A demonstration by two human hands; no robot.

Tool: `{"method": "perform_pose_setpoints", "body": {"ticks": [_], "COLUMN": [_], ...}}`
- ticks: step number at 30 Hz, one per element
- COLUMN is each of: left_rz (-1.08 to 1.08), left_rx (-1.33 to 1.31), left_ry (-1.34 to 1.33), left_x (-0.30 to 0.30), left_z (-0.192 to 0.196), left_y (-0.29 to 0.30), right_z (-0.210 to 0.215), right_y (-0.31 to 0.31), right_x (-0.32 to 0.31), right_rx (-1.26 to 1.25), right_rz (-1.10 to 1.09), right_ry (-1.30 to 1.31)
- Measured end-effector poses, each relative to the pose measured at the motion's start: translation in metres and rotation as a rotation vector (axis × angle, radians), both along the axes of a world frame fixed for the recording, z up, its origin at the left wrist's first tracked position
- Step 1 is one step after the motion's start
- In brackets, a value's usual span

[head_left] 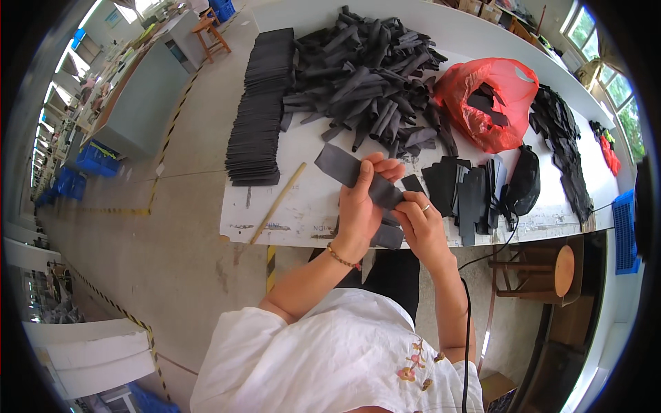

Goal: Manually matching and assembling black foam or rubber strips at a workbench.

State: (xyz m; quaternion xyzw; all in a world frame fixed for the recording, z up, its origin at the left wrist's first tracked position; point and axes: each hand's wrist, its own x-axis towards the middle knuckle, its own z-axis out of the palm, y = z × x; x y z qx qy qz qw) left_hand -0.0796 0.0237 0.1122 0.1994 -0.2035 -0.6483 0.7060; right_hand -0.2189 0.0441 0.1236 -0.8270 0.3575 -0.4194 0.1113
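A dark grey fabric strip (339, 165) is stretched between my two hands above the table's front edge. My left hand (358, 206) is closed on its middle, thumb on top and fingers behind. At the strip's near right end, my right hand (421, 226) pinches it; a ring shows on one finger. Another dark piece (387, 238) lies at the table edge below my hands, partly hidden by them. Behind my hands rises a large loose heap of curled dark strips (365, 76). Left of it runs a long row of neatly stacked dark strips (256, 110).
On the white table (303, 227) lie a wooden stick (279, 203), a red plastic bag (482, 103) with dark pieces, flat dark strips (468, 196), a black pouch (525, 180) and a long dark pile (559, 148). A wooden stool (561, 272) stands below right. A black cable (467, 310) hangs beside my right arm.
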Motion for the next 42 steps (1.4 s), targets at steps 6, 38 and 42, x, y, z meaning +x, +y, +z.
{"method": "perform_pose_setpoints", "body": {"ticks": [6, 38, 42], "left_rz": [0.044, 0.001, -0.023], "left_rx": [-0.008, -0.148, -0.177], "left_ry": [0.035, 0.025, -0.047], "left_x": [-0.006, 0.011, 0.007], "left_z": [-0.006, -0.004, -0.006], "left_y": [0.007, -0.006, -0.008], "right_z": [-0.006, -0.02, -0.014], "right_y": [-0.002, -0.004, -0.008], "right_x": [0.004, 0.015, 0.022], "right_rx": [0.043, 0.969, 0.885], "right_rz": [0.023, -0.091, -0.048], "right_ry": [-0.065, -1.139, -0.923]}}
